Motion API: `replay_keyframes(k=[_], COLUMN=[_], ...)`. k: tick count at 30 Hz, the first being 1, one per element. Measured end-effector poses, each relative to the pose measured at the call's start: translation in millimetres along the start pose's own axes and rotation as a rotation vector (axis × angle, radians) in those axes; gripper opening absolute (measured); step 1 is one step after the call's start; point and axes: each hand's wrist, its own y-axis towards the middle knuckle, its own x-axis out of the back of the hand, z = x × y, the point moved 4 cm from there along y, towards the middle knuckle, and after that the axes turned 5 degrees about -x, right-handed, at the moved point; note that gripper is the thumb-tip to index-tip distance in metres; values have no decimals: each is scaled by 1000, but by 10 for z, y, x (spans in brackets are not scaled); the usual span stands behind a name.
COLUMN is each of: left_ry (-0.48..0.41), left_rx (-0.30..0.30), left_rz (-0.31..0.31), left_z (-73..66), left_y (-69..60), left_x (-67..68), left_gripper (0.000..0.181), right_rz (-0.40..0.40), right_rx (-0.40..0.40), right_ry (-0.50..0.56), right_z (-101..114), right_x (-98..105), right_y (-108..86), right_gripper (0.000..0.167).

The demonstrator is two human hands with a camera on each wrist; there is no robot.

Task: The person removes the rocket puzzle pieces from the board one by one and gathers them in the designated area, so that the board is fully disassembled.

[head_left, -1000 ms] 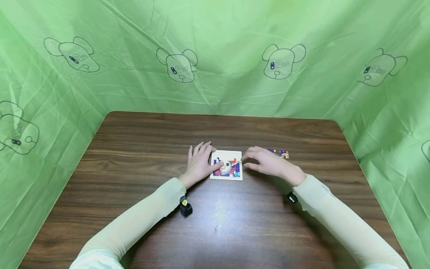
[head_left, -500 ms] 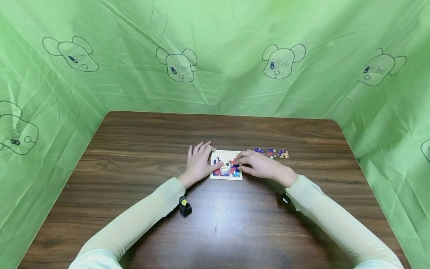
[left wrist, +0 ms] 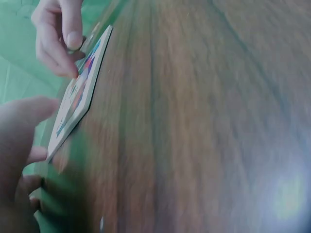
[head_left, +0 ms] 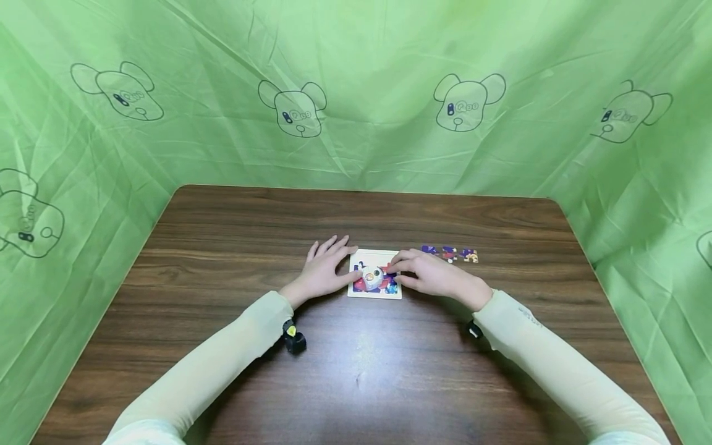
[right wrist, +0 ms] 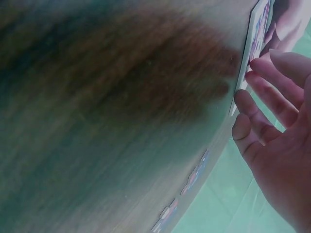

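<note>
A small square jigsaw puzzle with a pale frame [head_left: 378,252] lies flat on the table, showing a white round character on purple and red. My left hand [head_left: 321,275] is at its left side, fingers spread, thumb tip over the picture's left part. From the right, my right hand [head_left: 427,272] reaches over the frame, its fingertips touching the picture's right part. In the right wrist view, the right hand's fingers [right wrist: 272,94] are loosely bent and its thumb stands apart. The right fingers hide the picture's upper right part.
Beyond the right hand lie loose purple puzzle pieces [head_left: 470,255], also seen as flat pieces [right wrist: 194,174] in the right wrist view. The brown wooden table [head_left: 250,235] is bordered by green cloth [head_left: 378,142] at the back and sides.
My right hand has moved left from beside the frame onto the picture, uncovering loose pieces. My left hand has shifted slightly left, its thumb drawn back towards the picture's edge.
</note>
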Motion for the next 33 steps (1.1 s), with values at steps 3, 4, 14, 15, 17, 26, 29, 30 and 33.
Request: replay_keyframes(k=[3, 4, 14, 15, 17, 26, 29, 30, 33], left_ry=[26, 32, 39, 38, 34, 44, 43, 44, 50], left_rx=[-46, -60, -99, -99, -95, -91, -92, -92, -93], left_rz=[58, 72, 109, 108, 107, 112, 109, 109, 103], left_z=[34, 39, 43, 43, 37, 40, 38, 38, 38], left_y=[-27, -37, -70, -69, -68, -63, -63, -62, -60], left_x=[15, 21, 44, 44, 47, 34, 35, 34, 34], left_gripper=[80, 83, 90, 90, 90, 89, 88, 88, 88], right_rz=[-7, -9, -32, -34, -37, -41, -52, -54, -51], right_rx=[4, 4, 9, 9, -3, -70, -60, -56, -53], right_ry=[5, 7, 18, 14, 10, 46, 66, 74, 97], right_z=[2, 1, 40, 48, 69, 150, 172, 177, 187], right_x=[5, 5, -28, -40, -58, -130, -146, -153, -181], right_y=[4, 6, 54, 71, 109, 287, 334, 350, 400], right_gripper=[27, 27, 25, 24, 23, 27, 30, 32, 35])
